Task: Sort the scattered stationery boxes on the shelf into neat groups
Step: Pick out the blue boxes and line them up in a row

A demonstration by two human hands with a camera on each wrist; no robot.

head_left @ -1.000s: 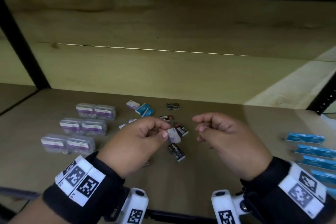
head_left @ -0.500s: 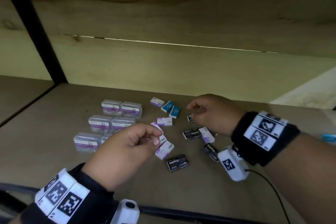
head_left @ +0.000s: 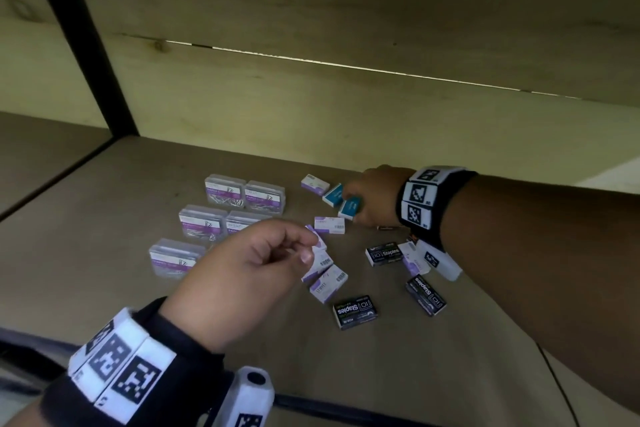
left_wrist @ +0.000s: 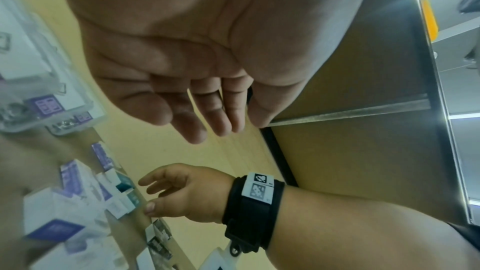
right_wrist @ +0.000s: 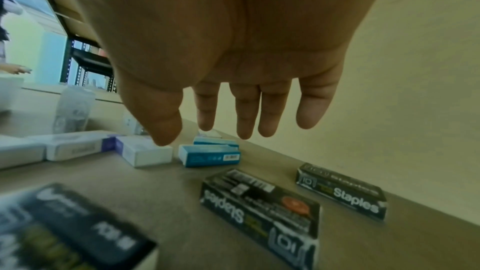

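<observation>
Small boxes lie scattered mid-shelf. Two teal boxes (head_left: pixel 350 207) (right_wrist: pixel 207 156) sit at the back, with purple-and-white staple boxes (head_left: pixel 329 225) beside them. Black staple boxes (head_left: pixel 355 311) (right_wrist: pixel 259 206) lie nearer the front. My right hand (head_left: pixel 360 194) (right_wrist: pixel 233 128) reaches over the teal boxes with straight fingers just above them and holds nothing. My left hand (head_left: pixel 304 246) (left_wrist: pixel 221 122) hovers over the purple-and-white boxes (head_left: pixel 328 283), its fingers loosely curled and its palm empty in the left wrist view.
Clear paperclip boxes (head_left: pixel 225 191) stand in paired rows on the left of the wooden shelf (head_left: pixel 104 253). A black upright post (head_left: pixel 79 35) rises at the back left. The shelf's wooden back panel (head_left: pixel 311 107) stands close behind the boxes.
My right hand has swung from in front of me across to the teal boxes at the back. My left hand no longer pinches the small white box it held a second ago.
</observation>
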